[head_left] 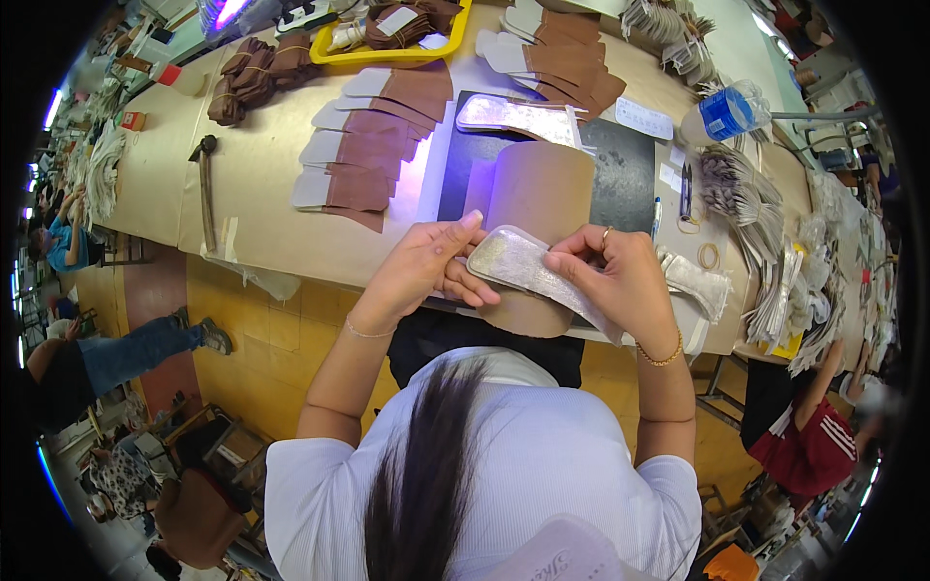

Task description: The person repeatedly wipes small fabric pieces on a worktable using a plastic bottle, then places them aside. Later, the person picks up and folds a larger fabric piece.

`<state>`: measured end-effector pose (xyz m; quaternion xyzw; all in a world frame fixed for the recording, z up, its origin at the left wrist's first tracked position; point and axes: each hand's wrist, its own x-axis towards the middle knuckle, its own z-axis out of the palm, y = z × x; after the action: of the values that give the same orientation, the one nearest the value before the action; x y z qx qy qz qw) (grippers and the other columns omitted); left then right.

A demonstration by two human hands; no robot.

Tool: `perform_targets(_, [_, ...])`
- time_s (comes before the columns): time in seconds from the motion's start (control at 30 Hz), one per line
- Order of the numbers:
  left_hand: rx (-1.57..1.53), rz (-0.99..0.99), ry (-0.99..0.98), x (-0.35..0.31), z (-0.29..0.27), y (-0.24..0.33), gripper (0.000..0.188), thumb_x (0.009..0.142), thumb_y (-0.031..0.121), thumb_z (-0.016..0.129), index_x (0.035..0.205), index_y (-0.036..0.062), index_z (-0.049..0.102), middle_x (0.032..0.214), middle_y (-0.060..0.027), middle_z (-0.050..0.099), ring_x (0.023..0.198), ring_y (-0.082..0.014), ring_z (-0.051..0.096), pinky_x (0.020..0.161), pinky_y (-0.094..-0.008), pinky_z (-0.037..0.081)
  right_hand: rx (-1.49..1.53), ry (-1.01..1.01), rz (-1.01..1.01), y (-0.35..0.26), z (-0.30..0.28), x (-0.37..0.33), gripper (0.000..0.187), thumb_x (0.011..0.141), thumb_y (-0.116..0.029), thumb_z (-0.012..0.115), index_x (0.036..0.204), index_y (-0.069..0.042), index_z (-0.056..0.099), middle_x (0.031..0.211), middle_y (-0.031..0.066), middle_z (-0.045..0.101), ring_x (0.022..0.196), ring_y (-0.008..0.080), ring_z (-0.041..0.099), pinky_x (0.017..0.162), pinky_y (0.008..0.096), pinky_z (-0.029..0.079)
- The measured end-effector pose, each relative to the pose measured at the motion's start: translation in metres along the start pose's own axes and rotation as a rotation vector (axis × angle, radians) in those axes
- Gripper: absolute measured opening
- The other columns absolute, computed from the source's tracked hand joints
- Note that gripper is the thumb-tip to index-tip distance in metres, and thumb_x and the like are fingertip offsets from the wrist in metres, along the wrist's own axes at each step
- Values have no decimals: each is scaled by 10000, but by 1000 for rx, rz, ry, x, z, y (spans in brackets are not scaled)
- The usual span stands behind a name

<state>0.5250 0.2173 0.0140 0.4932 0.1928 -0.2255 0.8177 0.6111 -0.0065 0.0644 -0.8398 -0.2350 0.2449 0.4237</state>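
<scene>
A long, flat silvery-grey shoe-sole-shaped piece (523, 259) lies slanted over a curved brown cardboard form (542, 189). My right hand (620, 276) pinches its upper side between thumb and fingers, near the middle. At the piece's broad left end is my left hand (431, 263), thumb raised and apart from the other fingers, which reach to the lower edge. Whether those fingers bear any of its weight, I cannot tell. Behind the form, a similar silvery piece (513, 114) lies on a dark board (620, 160).
Brown-and-white pieces (363, 136) overlap in a row left of the form; more (557, 58) lie farther back. A hammer (206, 194) lies at left, beside brown bundles (257, 73). A yellow tray (387, 53), blue-labelled bottle (722, 114) and grey stacks (741, 194) surround the work.
</scene>
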Motion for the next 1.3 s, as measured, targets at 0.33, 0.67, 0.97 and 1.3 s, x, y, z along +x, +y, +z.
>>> perform_targets(0.33, [59, -75, 32, 6, 4, 4, 175, 924, 124, 654, 973, -42, 626, 862, -130, 686, 673, -196, 718, 557, -230, 592, 11, 28, 10, 1, 3, -1, 165, 815, -147, 746, 884, 2, 728, 730, 70, 708, 604, 90, 617, 596, 234, 494])
perform_targets(0.67, [79, -25, 81, 6, -7, -12, 172, 935, 140, 644, 956, -28, 618, 854, -131, 692, 668, -189, 715, 572, -242, 594, 431, -14, 187, 61, -20, -29, 503, 735, -116, 835, 1190, -71, 626, 725, -43, 557, 642, 43, 466, 610, 196, 419])
perform_targets(0.97, [86, 16, 10, 13, -20, -32, 189, 945, 173, 635, 951, -10, 590, 830, -135, 691, 607, -187, 695, 554, -267, 585, 841, 24, 141, 101, 20, -21, 561, 778, -119, 814, 1241, -68, 501, 716, -14, 590, 670, 38, 540, 631, 188, 437])
perform_targets(1.3, [-67, 182, 98, -10, 17, -24, 227, 972, 227, 604, 1027, 14, 549, 788, -91, 665, 614, -150, 671, 557, -237, 553, -410, 166, -582, -8, 45, -25, 619, 772, -278, 743, 1320, -67, 547, 1373, 135, 525, 1326, 311, 435, 1138, 492, 263])
